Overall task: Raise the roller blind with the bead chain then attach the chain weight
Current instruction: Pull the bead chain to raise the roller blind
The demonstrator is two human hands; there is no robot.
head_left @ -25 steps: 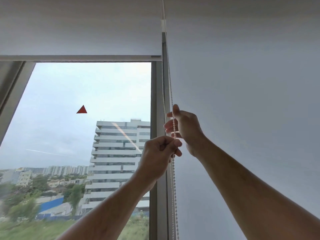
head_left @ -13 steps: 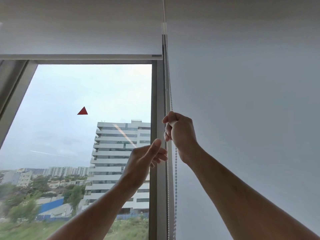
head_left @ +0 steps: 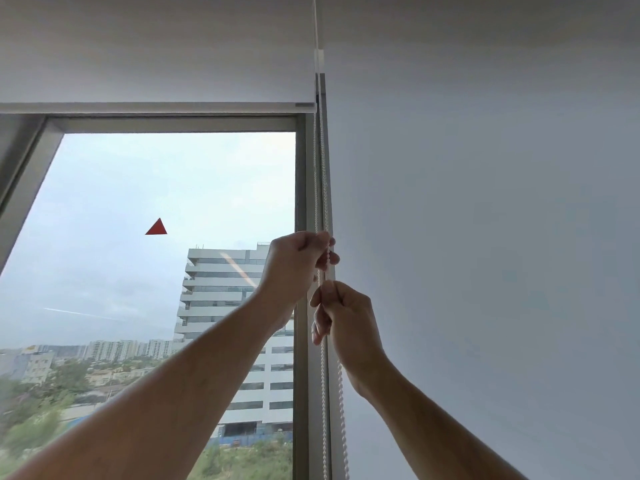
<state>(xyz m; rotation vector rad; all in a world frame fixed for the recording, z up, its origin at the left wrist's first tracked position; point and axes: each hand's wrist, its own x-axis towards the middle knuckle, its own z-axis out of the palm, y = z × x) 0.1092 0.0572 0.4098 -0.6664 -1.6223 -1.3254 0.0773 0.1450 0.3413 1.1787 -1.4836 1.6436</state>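
A white roller blind covers the top of the window, its bottom bar just above the glass's upper frame. The white bead chain hangs in two strands along the window's right frame. My left hand is closed around the chain at the upper grip. My right hand pinches the chain just below it, thumb up. Both strands run on down past my right wrist and out of the frame. No chain weight is in view.
A second white blind hangs fully lowered on the right. The grey window frame post stands between them. A small red triangle sticker sits on the glass. Buildings and trees lie outside.
The blind's bottom bar has risen relative to the window frame. My left hand went from letting go to gripping the chain higher up; my right hand pulled down and is now the lower one.
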